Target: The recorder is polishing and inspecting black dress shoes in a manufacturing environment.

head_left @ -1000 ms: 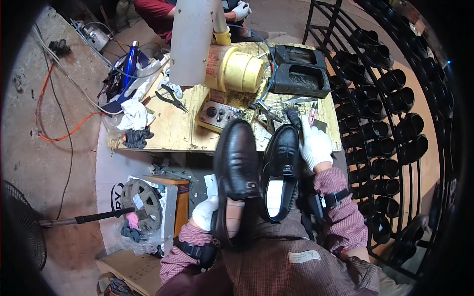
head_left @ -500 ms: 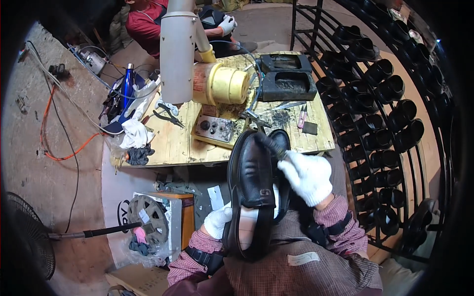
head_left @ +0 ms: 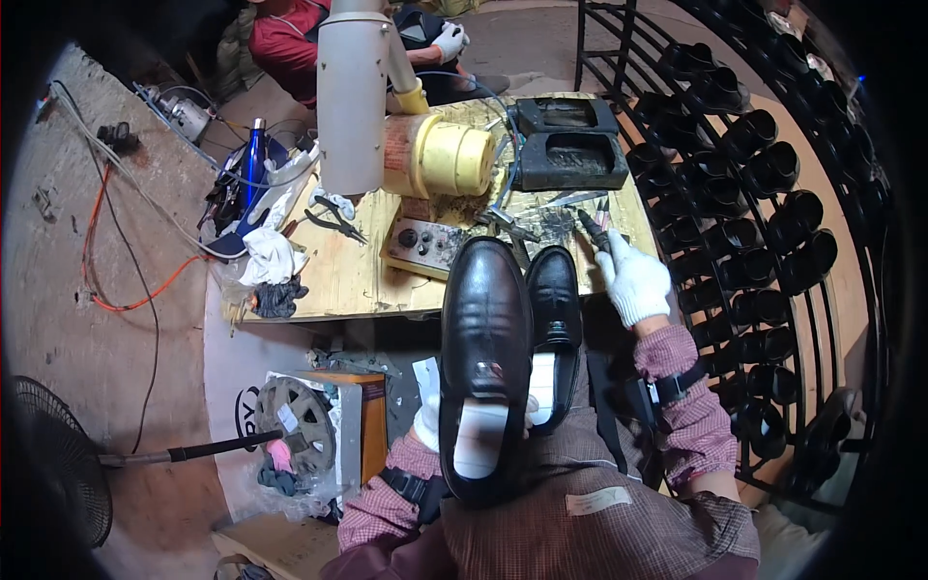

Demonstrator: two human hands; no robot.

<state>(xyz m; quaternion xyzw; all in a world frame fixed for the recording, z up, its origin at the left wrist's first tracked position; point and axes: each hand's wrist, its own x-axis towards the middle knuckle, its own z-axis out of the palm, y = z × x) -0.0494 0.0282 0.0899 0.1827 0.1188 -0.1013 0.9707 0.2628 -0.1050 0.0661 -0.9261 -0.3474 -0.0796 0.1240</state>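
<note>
The left hand (head_left: 426,423), in a white glove, grips a black shoe (head_left: 487,333) at mid-frame, toe toward the top of the frame; one fingertip shows on the shoe's right side, most fingers are hidden behind it, and whether they are spread or pressed together I cannot tell. A pale insole shows in its opening. Just to its right, partly overlapped by it, is a second black shoe (head_left: 556,302), toe also upward.

The right hand (head_left: 638,288), gloved in white as well, is right of centre, its fingers closed around the handle of a dark brush (head_left: 591,230); whether the brush touches the wooden table (head_left: 333,285) I cannot tell.

On the table, in the upper middle, are a yellow cylindrical machine (head_left: 452,155), a knobbed control box (head_left: 425,242) and dark block-like trays (head_left: 570,164); black-handled pliers (head_left: 335,225) lie farther left, and a blue bottle (head_left: 254,159) stands at upper left. Black shoes fill a metal rack (head_left: 581,43) along the right, and a co-worker's gloved hands (head_left: 450,43) show at the top of the frame
</note>
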